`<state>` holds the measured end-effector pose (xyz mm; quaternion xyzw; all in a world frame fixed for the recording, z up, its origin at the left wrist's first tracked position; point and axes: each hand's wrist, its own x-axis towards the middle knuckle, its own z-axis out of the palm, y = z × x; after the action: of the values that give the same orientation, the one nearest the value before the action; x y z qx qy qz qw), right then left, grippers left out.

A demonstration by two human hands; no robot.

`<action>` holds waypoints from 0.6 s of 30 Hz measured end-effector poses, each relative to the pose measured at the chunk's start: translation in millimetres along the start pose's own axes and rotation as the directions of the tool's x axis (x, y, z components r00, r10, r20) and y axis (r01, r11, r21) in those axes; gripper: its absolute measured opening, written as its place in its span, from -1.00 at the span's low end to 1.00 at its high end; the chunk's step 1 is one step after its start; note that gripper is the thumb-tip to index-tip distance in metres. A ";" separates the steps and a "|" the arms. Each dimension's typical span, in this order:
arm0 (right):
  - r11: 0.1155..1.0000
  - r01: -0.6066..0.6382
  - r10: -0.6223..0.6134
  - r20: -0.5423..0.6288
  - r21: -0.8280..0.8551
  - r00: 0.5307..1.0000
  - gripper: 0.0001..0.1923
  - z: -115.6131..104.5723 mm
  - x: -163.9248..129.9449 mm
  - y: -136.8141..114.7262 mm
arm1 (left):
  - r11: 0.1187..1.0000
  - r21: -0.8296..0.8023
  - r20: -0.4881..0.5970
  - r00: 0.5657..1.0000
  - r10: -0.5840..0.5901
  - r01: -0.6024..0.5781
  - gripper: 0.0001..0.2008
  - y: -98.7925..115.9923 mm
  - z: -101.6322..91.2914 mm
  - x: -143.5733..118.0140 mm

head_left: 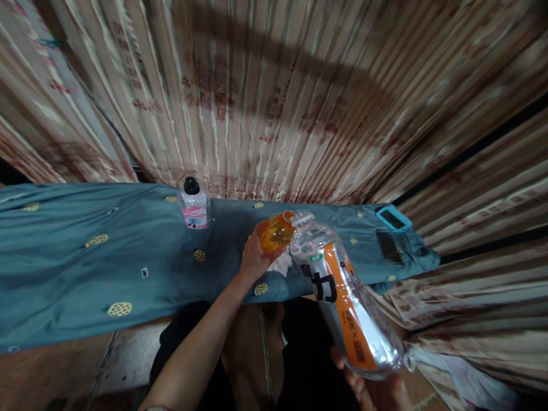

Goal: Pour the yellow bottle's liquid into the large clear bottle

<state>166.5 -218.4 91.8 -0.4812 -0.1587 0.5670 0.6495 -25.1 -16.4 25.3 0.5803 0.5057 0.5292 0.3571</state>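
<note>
My left hand [253, 254] is closed around a small see-through orange bottle [276, 234], tipped so its mouth points right. From below, my right hand [372, 388] grips the base end of a large clear plastic bottle [349, 305] with a silver and orange label. This big bottle leans up and to the left, its neck right beside the orange bottle's mouth. Whether the two mouths touch, I cannot tell. Under my left hand, a whitish patch [280, 264] lies on the blue-green cloth [158, 228]. Both containers are held above this pineapple-print cloth.
A clear bottle with a pink label and black cap [196, 211] stands on the cloth, left of my hands. At the right end lie a light-blue-framed device [393, 218] and a dark blurred item [389, 245]. Pleated patterned curtains [257, 103] hang behind and right.
</note>
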 end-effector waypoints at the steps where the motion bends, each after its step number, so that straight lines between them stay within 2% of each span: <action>1: 1.000 0.004 -0.004 0.010 -0.005 1.000 -0.48 0.0 0.1 0.5 | 1.000 0.000 -0.001 1.000 -0.004 0.004 -0.31 0.2 -0.1 0.3; 5: 1.000 0.017 -0.017 0.016 -0.003 1.000 -0.45 -0.1 0.8 2.2 | 1.000 -0.008 -0.007 1.000 0.019 -0.019 -0.29 0.7 -0.5 1.3; 12: 1.000 -0.007 0.007 -0.037 0.017 0.999 -0.44 3.8 0.6 2.1 | 0.998 0.028 -0.012 0.999 0.048 -0.048 -0.31 2.0 -1.1 2.2; 18: 1.000 0.009 -0.008 -0.017 0.017 1.000 -0.46 5.5 -1.0 1.5 | 0.999 0.027 -0.003 0.999 0.045 -0.045 -0.33 3.8 -1.2 2.3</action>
<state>161.2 -217.0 93.6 -0.4797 -0.1507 0.5615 0.6572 -25.6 -15.3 29.7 0.5953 0.5004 0.5311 0.3363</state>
